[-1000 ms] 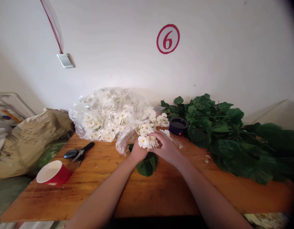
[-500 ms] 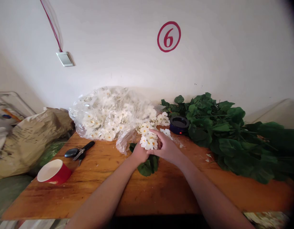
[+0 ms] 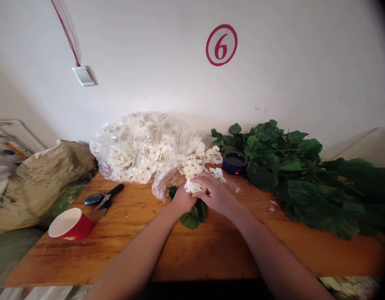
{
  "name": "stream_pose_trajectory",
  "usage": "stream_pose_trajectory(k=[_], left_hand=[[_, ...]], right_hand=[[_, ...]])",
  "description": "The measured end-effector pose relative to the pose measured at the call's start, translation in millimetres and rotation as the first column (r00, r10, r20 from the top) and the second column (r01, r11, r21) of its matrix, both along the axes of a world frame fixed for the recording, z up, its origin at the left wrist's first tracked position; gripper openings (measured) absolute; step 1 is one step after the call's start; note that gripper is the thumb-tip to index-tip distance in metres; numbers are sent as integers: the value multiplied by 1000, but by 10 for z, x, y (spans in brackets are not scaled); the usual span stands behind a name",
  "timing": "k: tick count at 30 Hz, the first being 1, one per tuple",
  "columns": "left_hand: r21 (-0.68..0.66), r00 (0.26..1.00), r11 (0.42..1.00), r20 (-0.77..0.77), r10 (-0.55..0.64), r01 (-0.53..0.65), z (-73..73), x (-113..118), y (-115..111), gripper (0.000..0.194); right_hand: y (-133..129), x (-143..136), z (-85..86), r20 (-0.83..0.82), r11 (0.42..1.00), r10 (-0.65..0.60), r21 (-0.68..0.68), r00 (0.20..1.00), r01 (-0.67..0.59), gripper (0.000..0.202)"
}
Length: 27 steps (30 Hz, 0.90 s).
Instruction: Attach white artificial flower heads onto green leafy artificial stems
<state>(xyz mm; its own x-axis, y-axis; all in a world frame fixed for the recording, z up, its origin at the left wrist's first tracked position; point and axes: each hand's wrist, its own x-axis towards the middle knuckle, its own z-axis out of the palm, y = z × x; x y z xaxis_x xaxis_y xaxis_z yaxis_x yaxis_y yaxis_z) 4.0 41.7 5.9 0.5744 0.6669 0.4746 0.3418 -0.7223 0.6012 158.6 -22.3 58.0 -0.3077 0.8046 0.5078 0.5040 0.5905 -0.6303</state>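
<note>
Both hands meet over the middle of the wooden table. My left hand (image 3: 184,201) is closed around an artificial plant, whose green leaves (image 3: 194,216) hang out below the wrist. The grip point on the stem is hidden. My right hand (image 3: 215,192) curves over a small cluster of white flowers (image 3: 195,186) with yellow centres, fingers and thumb closed on it from the right. Just behind lie more loose white flowers (image 3: 192,168), spilling from a clear plastic bag (image 3: 142,146) full of the same blossoms.
A dark blue round pot (image 3: 235,163) with a red light stands behind the right hand. Green leaf sprays (image 3: 292,166) heap along the right. At left are a red paper cup (image 3: 71,225), keys with a black fob (image 3: 108,197) and a brown sack (image 3: 45,179) beyond the table (image 3: 126,250).
My right hand's fingers have closed down over the white flower cluster, covering more of it. My left hand has stayed almost in place.
</note>
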Motion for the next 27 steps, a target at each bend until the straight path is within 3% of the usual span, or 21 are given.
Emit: stream_pose_trajectory(k=[3, 8, 11, 16, 18, 21, 24, 27], left_hand=[[25, 993, 999, -107, 39, -37, 14, -7, 4, 30], [55, 971, 994, -216, 99, -89, 40, 8, -7, 26], [10, 961, 996, -263, 91, -92, 102, 25, -33, 18], [-31, 988, 998, -147, 55, -60, 250, 8, -63, 14], [-77, 992, 992, -89, 91, -98, 299, -9, -52, 16], [-126, 983, 975, -14, 185, -185, 353, -37, -14, 18], [-150, 963, 953, 14, 268, -262, 401, -72, 24, 13], [-176, 943, 927, -78, 323, -332, 456, -109, 39, 11]], right_hand=[[3, 10, 8, 28, 1000, 12, 26, 1000, -13, 38], [40, 36, -34, 42, 999, 8, 37, 999, -10, 16], [73, 44, -70, 34, 998, -19, 57, 999, 17, 21], [86, 115, -9, -137, 990, -102, 80, 985, 114, 17], [91, 190, 40, -305, 973, -186, 76, 934, 219, 8], [129, 326, 73, -567, 950, -273, -30, 777, 312, 12], [195, 417, 40, -731, 949, -295, -147, 615, 280, 19], [235, 425, -5, -771, 951, -299, -192, 562, 243, 22]])
